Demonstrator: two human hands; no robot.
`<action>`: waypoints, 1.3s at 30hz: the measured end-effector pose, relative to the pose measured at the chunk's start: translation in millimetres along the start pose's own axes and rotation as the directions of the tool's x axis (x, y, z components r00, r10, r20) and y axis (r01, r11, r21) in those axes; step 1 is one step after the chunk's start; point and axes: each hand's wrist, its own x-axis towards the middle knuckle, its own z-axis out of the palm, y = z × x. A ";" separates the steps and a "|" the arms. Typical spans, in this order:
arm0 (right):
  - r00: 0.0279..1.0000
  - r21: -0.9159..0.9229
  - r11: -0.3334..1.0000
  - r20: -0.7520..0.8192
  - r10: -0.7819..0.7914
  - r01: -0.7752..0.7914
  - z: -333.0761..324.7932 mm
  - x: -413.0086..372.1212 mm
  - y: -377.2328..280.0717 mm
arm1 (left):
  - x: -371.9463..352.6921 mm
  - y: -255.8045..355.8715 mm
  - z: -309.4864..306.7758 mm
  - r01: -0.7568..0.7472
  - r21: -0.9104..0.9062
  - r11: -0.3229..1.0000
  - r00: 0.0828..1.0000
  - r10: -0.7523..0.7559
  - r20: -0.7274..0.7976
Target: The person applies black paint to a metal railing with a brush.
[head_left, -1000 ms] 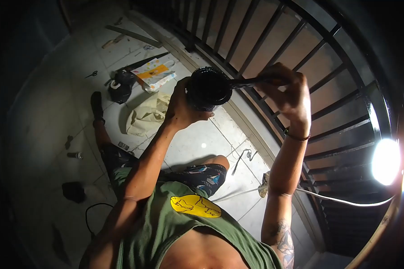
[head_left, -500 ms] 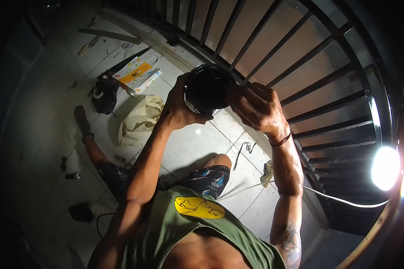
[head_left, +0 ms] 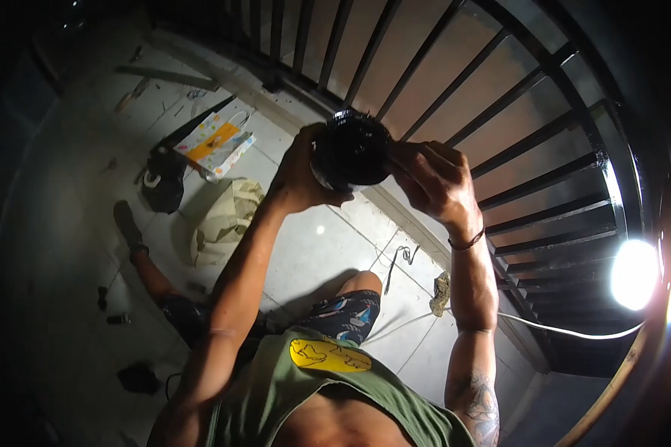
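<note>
My left hand [head_left: 300,173] is wrapped round the side of a can [head_left: 350,153], which is dark inside with a glossy black coating, like paint. The can is tilted so its opening faces me. At the can's right rim, my right hand [head_left: 431,175] has its fingers pressed together. Whatever those fingers hold, if anything, is hidden by the hand and the dark can. Behind both hands stands a black metal railing [head_left: 395,82] with glossy bars.
A bright lamp [head_left: 635,274] with a white cable [head_left: 566,333] shines at the right. On the tiled floor lie a paper bag [head_left: 216,145], a pale cloth bag [head_left: 227,220], a black plastic bag [head_left: 162,186], a dark cord [head_left: 404,257] and a crumpled rag [head_left: 440,293].
The can has tipped slightly, and its opening looks narrower. My right hand stays by its rim. The whole view has shifted a little.
</note>
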 end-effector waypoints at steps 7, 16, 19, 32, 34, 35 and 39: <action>0.935 0.128 0.939 -0.117 0.334 -0.319 2.0 -9.3 6.6 | 13.6 -31.5 23.8 0.047 0.032 0.998 0.997 -0.045 -0.059; 0.423 0.618 0.487 -0.262 0.868 -0.617 86.2 -46.6 35.1 | 34.7 -58.4 31.7 0.140 0.056 0.989 0.990 -0.138 -0.038; 0.321 0.754 0.399 -0.259 0.911 -0.522 111.2 -53.4 44.7 | 33.2 -75.2 38.9 0.133 0.112 0.985 0.989 -0.125 -0.074; 0.371 0.740 0.451 -0.288 0.883 -0.498 170.7 -101.0 74.1 | 19.0 -142.7 73.5 0.194 0.223 0.955 0.978 -0.170 -0.122; 0.414 0.733 0.497 -0.316 0.854 -0.464 183.0 -107.0 79.7 | 19.2 -149.5 75.4 0.173 0.230 0.958 0.981 -0.147 -0.128; 0.451 0.718 0.533 -0.333 0.828 -0.448 188.4 -108.0 82.4 | 21.1 -149.9 75.6 0.194 0.204 0.960 0.977 -0.170 -0.127; 0.127 0.880 0.327 -0.302 0.945 -0.344 202.6 -112.0 82.9 | 28.0 -163.9 77.3 0.189 0.144 0.971 0.976 -0.170 -0.136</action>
